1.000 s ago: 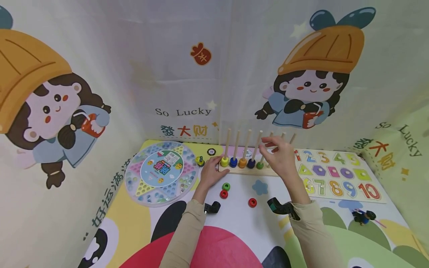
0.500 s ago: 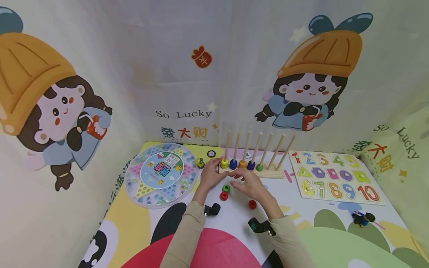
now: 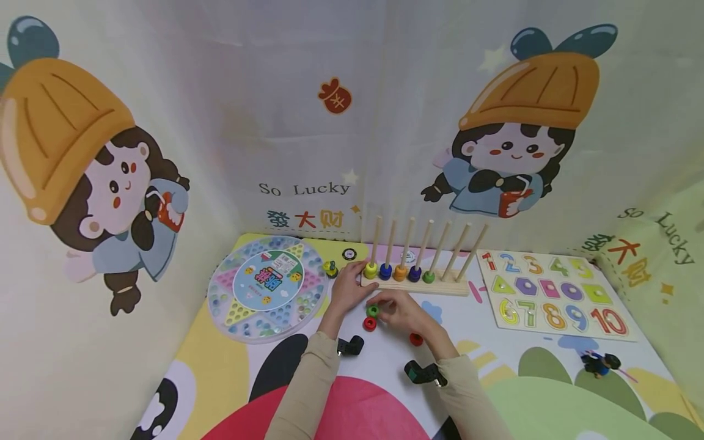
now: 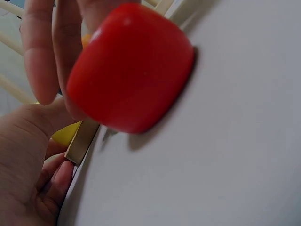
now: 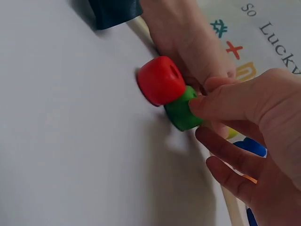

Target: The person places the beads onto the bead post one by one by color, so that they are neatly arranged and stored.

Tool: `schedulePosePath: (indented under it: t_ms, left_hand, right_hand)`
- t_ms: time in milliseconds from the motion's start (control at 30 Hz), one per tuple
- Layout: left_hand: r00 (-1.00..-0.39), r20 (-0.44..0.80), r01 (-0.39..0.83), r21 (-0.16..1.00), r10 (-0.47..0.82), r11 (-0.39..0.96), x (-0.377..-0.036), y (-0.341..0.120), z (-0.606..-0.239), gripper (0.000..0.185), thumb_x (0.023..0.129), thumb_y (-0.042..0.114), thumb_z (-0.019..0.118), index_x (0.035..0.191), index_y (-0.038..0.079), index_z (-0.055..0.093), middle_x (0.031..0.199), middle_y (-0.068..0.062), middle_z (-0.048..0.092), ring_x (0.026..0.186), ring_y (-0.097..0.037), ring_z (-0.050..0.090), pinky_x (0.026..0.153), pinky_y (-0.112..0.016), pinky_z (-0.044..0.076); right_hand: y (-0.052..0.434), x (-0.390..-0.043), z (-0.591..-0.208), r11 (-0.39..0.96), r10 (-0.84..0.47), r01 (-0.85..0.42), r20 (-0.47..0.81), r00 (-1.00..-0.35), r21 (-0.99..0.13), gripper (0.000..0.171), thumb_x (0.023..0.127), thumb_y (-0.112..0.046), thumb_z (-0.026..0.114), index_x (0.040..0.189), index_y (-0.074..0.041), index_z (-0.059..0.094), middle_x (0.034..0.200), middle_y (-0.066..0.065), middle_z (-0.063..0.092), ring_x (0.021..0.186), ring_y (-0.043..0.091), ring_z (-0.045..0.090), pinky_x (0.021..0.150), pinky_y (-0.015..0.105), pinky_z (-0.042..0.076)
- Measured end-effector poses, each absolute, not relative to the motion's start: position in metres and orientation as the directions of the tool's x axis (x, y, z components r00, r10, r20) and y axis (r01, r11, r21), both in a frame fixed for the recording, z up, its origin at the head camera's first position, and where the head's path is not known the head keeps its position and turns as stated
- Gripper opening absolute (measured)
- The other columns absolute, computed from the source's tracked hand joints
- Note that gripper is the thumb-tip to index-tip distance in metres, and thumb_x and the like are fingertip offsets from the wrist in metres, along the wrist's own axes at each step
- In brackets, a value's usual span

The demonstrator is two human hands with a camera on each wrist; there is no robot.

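Observation:
My left hand grips the left end of a wooden peg stand. The stand has several upright pegs; yellow, blue, orange, dark blue and green beads sit low on the left ones, and the two rightmost pegs are bare. In front of it, my right hand pinches a loose green bead on the table, its far fingertips partly hidden. A red bead touches the green one. Another red bead lies under my right wrist, partly covered. The left wrist view shows a red bead up close.
A round marble game board lies left of the stand, a small yellow-green toy between them. At right are a number-and-shape puzzle board and a small dark figure. A printed curtain hangs behind.
My right hand has come from the stand's right-hand pegs down and left to the loose green bead, its fingers closing there. The left hand keeps its hold on the stand.

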State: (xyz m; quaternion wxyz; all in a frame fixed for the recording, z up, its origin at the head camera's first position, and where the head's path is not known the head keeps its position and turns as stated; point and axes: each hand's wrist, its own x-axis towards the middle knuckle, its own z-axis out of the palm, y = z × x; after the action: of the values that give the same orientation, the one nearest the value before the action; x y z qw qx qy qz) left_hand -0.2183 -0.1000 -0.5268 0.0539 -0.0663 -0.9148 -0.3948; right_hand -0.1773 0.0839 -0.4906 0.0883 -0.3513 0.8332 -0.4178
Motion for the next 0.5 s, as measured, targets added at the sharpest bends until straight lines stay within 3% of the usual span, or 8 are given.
schedulePosePath:
  t_ms: [167, 500]
  left_hand:
    - [-0.982, 0.169, 0.180, 0.706, 0.083, 0.685, -0.2182, -0.0987, -0.5246, 0.069, 0.083, 0.036, 0.079, 0.143, 0.016, 0.053, 0.135, -0.013, 0.055, 0.101, -0.024, 0.056, 0.081, -0.037, 0.049]
    - [-0.980, 0.185, 0.188, 0.708, 0.078, 0.681, -0.2179, -0.0995, -0.5285, 0.069, 0.082, 0.036, 0.080, 0.143, 0.016, 0.054, 0.135, -0.012, 0.056, 0.100, -0.024, 0.057, 0.080, -0.036, 0.049]
  right_hand:
    - [0.0838, -0.1768, -0.4928, 0.395, -0.645, -0.518, 0.172, -0.745, -0.759, 0.034, 0.081, 0.010, 0.070, 0.112, -0.001, 0.072, 0.111, 0.010, 0.071, 0.099, 0.028, 0.064, 0.080, 0.039, 0.054]
    - [0.0879, -0.1752, -0.4938, 0.460, -0.550, -0.486, 0.192, -0.813, -0.743, 0.027, 0.082, -0.001, 0.075, 0.109, -0.001, 0.073, 0.105, 0.010, 0.072, 0.093, 0.026, 0.067, 0.080, 0.036, 0.054]
